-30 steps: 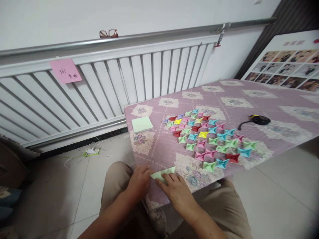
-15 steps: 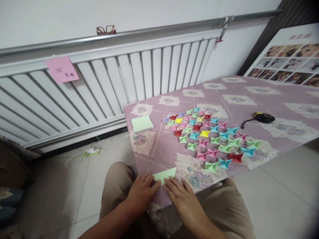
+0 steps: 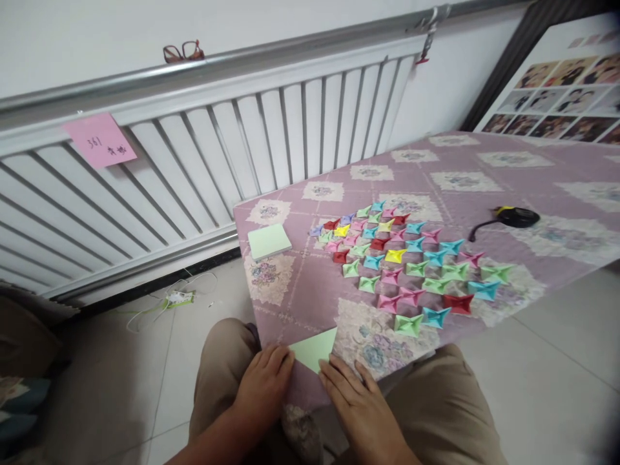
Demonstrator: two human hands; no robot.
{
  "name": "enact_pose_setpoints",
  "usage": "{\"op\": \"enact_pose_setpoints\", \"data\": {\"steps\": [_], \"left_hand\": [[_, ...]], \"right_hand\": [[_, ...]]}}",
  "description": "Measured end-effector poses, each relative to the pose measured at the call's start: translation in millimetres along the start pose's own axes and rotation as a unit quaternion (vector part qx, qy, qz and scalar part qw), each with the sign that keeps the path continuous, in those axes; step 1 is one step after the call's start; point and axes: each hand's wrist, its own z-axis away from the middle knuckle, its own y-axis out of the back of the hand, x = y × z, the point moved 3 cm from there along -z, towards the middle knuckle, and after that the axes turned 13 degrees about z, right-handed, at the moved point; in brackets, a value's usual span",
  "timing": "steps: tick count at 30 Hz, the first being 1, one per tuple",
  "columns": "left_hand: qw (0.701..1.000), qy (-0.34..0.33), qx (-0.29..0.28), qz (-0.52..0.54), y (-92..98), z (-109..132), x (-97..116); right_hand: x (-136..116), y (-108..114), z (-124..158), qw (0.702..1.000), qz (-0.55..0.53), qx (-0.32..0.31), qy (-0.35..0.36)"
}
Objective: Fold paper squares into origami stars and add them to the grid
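A pale green sheet of paper [image 3: 314, 349] lies at the near corner of the cloth-covered table, one point facing away from me. My left hand [image 3: 268, 378] has its fingers close together on the paper's left corner. At the right lower corner, my right hand [image 3: 356, 395] holds the edge near its thumb and forefinger, its other fingers resting on the table edge. What lies under the fingertips is hidden. Several small folded paper pieces [image 3: 395, 256] in green, blue, pink, red and yellow stand in rows beyond my right hand. A stack of green paper [image 3: 269, 241] sits farther off to the left.
A black object with a tail-like strap [image 3: 517, 217] lies at the table's right. Behind stands a white radiator [image 3: 271, 135] with a pink note [image 3: 100, 139] and glasses [image 3: 183, 51] above it. A power strip [image 3: 179, 298] with cables is on the floor. A photo board [image 3: 557, 90] leans at right.
My hands have moved apart, the left one shifting left and back. More of the green paper's surface shows between them. The view has tilted slightly down and to the right.
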Motion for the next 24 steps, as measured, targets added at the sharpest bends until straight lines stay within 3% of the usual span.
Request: {"op": "enact_pose_setpoints", "data": {"steps": [5,10,17,24], "left_hand": [[0.999,0.029,0.034,-0.026,-7.7,5.0,1.4],[0.996,0.04,0.048,-0.067,-10.5,7.1,5.7],[0.992,0.079,0.029,-0.099,-9.7,4.3,12.1],[0.986,0.124,-0.013,-0.112,-8.7,0.0,18.6]], "right_hand": [[-0.4,-10.3,5.5,1.0,-0.013,0.001,-0.004],[-0.5,-13.8,6.6,0.998,0.0,0.058,0.002],[0.0,-20.2,8.1,0.993,-0.043,0.105,-0.021],[3.5,-13.2,7.7,0.993,-0.045,0.107,-0.004]]}}
